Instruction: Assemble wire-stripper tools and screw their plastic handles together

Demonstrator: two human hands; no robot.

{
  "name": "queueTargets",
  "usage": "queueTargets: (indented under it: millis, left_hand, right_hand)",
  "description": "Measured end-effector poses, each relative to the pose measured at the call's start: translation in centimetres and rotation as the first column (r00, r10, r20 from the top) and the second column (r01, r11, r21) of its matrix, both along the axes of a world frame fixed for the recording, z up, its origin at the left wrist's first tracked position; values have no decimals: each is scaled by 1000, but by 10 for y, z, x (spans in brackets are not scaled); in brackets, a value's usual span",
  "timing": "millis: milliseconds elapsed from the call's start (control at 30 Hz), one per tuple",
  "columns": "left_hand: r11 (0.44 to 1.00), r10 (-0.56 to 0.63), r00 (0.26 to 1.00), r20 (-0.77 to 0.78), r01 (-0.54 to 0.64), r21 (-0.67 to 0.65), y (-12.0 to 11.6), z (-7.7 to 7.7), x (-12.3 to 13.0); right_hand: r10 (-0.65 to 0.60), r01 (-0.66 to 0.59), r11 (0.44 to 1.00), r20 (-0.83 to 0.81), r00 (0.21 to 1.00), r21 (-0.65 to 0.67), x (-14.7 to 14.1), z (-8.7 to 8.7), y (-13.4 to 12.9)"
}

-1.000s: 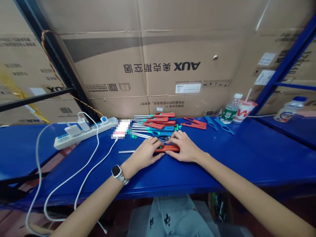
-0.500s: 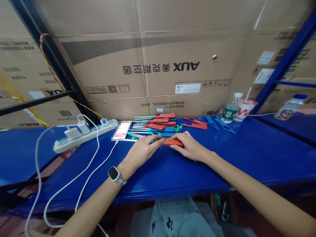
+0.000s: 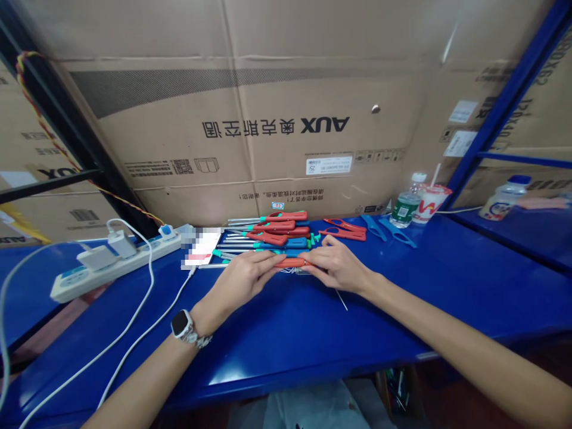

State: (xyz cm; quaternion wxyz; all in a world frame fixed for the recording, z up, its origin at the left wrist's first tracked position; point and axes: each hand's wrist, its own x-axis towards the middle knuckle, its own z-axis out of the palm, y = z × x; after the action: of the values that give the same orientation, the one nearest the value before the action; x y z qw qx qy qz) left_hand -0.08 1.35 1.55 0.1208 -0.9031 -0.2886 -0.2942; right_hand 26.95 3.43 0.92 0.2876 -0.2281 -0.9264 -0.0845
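Observation:
My left hand point(image 3: 250, 277) is closed on the left part of an orange-red long-nosed lighter point(image 3: 292, 262). At its other end my right hand point(image 3: 337, 265) pinches the handle. Thin pale wires point(image 3: 292, 270) show below it, and a slim white strand point(image 3: 342, 301) sticks out under my right hand. Just behind my hands lies a pile of similar lighters, with red ones point(image 3: 286, 215) at the back and blue ones point(image 3: 286, 243) nearer, their metal tubes pointing left. Small green parts point(image 3: 316, 238) lie by the pile. My fingers hide much of the held lighter.
Red handle shells point(image 3: 346, 232) and blue ones point(image 3: 397, 232) lie right of the pile. Beyond stand a water bottle point(image 3: 404, 205), a cup with a straw point(image 3: 431, 205) and another bottle point(image 3: 504, 199). Left are a phone point(image 3: 205, 244), a power strip point(image 3: 125, 262) and white cables. Cardboard point(image 3: 268, 167) backs the blue table point(image 3: 379, 333).
My view has shifted, so the surroundings sit further left. The orange-red lighter has turned so a narrower side shows, and the wires and white strand now show more clearly. Both hands still grip it.

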Motion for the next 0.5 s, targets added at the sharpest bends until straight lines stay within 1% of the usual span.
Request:
queueTargets:
  millis: [67,167,233,300,400,500]
  left_hand:
    - [1000,14,1000,-12,-15,-26,1,5,1]
    - [993,-6,1000,-12,5,-121,1,12,4]
    - [982,-33,999,-2,32,-185,3,17,5]
    - [978,-37,999,2,37,-204,9,21,3]
    - [989,-7,1000,0,7,-146,29,24,-2]
    - [994,14,1000,-13,-15,-104,60,27,-7]
  right_hand:
    - [22,-22,999,-17,1000,43,0,0,4]
    - [56,-55,996,-19,998,70,1,0,8]
    - [49,-49,997,1,999,59,0,2,11]
    - [16,-17,999,24,1000,41,0,5,14]
    - [-48,49,999,77,996,-13,-3,12,26]
    - [-122,128,991,102,987,-50,-8,19,48]
